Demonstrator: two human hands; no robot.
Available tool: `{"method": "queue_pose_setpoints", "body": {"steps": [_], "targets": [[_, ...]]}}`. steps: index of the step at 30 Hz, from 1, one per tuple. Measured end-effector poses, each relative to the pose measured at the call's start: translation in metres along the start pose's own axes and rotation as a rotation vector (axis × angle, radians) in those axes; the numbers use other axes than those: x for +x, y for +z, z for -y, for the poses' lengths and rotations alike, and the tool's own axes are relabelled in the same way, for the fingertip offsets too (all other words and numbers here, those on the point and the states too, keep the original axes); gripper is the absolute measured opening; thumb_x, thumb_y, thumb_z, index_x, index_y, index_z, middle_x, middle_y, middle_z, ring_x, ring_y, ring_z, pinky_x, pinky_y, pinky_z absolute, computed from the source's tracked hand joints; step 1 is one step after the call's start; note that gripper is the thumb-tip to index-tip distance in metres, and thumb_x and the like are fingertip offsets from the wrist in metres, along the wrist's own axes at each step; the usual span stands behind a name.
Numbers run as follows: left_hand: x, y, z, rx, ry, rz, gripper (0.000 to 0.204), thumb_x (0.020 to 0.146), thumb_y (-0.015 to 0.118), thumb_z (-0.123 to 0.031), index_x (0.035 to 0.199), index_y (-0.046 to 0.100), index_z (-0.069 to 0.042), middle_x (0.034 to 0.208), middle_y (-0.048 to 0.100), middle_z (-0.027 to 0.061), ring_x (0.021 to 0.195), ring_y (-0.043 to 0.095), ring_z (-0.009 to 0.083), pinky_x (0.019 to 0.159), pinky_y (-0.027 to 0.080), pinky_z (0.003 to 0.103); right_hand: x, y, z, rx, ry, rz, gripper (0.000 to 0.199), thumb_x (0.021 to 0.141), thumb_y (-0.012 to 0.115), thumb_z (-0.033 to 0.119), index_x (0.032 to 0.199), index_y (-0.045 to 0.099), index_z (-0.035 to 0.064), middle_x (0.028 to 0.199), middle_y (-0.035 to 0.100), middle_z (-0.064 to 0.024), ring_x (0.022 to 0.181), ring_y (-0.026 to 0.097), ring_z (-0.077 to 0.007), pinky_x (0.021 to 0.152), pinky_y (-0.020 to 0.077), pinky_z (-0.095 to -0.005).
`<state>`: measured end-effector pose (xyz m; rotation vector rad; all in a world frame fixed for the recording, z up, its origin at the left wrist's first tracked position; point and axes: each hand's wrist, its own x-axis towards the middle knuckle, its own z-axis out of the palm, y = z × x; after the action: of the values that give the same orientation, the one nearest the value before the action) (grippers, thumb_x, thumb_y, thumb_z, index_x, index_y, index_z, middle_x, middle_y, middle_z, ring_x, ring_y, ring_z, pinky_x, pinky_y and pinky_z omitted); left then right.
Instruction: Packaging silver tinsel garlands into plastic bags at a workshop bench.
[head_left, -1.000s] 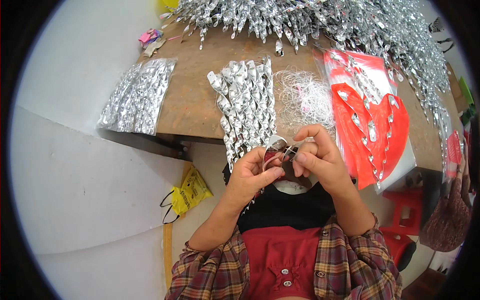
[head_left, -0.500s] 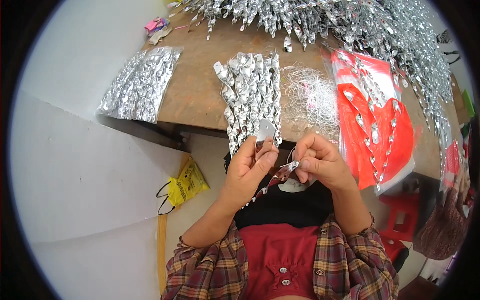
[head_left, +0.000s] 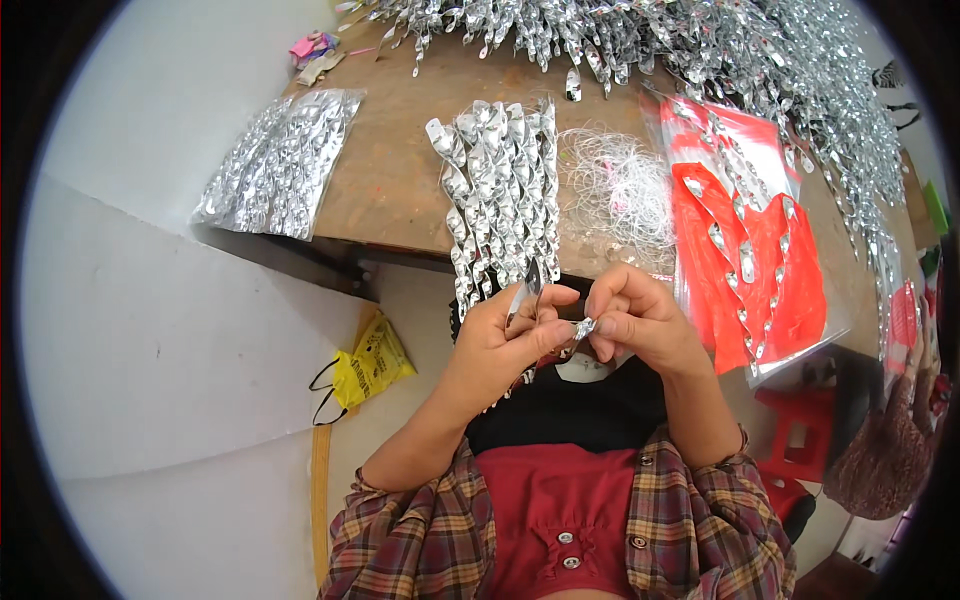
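Head view: left hand (head_left: 500, 335) and right hand (head_left: 640, 320) pinch one silver foil spiral (head_left: 580, 328); clear packet of red cards (head_left: 750, 235) lies at the tabletop (head_left: 390, 170) right edge.

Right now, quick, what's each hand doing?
Left hand: closed, pinching a silver foil strip.
Right hand: closed, pinching the end of a small silver foil piece.

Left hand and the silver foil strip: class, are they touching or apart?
Touching. The head view shows the left hand pinching the silver foil strip between thumb and fingers.
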<state>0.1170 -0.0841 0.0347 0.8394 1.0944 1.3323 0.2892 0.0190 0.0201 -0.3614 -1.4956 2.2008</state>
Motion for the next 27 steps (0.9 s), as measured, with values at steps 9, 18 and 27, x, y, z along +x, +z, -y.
{"method": "queue_pose_setpoints", "body": {"steps": [9, 18, 27], "targets": [[-0.001, 0.004, -0.002, 0.092, 0.122, -0.028, 0.005, 0.087, 0.06, -0.002, 0.091, 0.061, 0.001, 0.08, 0.058, 0.0013, 0.07, 0.053, 0.0055, 0.063, 0.042, 0.019, 0.0, 0.003, 0.002, 0.14, 0.093, -0.14, 0.012, 0.089, 0.058, 0.013, 0.094, 0.054, 0.0026, 0.061, 0.051, 0.0014, 0.048, 0.044, -0.004, 0.043, 0.0317, -0.0178], [0.006, 0.005, 0.01, 0.429, 0.325, -0.097, 0.012, 0.086, 0.062, -0.007, 0.093, 0.058, 0.001, 0.086, 0.06, 0.0013, 0.07, 0.054, 0.0062, 0.062, 0.044, 0.02, 0.002, -0.002, 0.022, -0.074, 0.249, 0.002, 0.014, 0.09, 0.058, 0.017, 0.092, 0.06, 0.0036, 0.059, 0.049, 0.0045, 0.045, 0.038, -0.0016, 0.04, 0.0253, -0.0172], [0.007, 0.005, 0.015, 0.274, -0.074, 0.098, 0.023, 0.083, 0.067, -0.014, 0.098, 0.061, 0.001, 0.072, 0.055, -0.0034, 0.066, 0.049, 0.0022, 0.06, 0.041, 0.019, -0.004, -0.012, 0.014, 0.264, 0.048, -0.198, 0.011, 0.087, 0.058, 0.011, 0.09, 0.059, 0.0006, 0.062, 0.053, -0.0002, 0.051, 0.048, -0.0055, 0.044, 0.0321, -0.0163]]}}
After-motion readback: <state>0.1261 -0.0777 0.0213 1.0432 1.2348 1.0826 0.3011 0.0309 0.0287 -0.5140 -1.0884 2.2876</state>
